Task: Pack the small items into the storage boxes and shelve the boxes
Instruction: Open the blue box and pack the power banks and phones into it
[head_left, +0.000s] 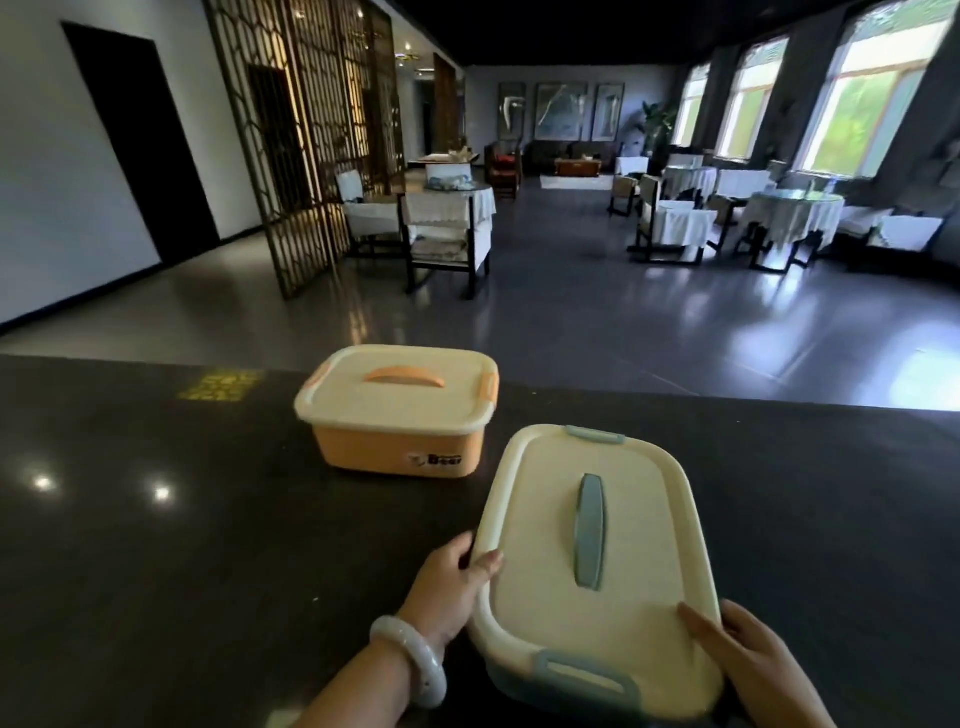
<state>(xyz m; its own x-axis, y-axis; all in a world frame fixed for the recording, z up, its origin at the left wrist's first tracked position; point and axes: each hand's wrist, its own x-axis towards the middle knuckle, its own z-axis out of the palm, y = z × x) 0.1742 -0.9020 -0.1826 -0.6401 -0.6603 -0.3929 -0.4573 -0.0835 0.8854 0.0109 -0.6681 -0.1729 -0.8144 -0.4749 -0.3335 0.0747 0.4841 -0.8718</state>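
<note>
A storage box with a cream lid and blue-grey handle and clips (597, 561) is close in front of me over the dark counter (156, 519). My left hand (449, 587) grips its left edge, thumb on the lid. My right hand (753, 660) grips its right near edge, thumb on the lid. A second box, orange with a cream lid and orange handle (397, 410), stands closed on the counter near its far edge. Both lids are on; nothing inside shows.
Beyond the counter's far edge lies a dim dining hall with a shiny floor. Covered tables and chairs (447, 223) stand at middle left and by the windows at right (779, 218). A lattice screen (301, 135) stands at left.
</note>
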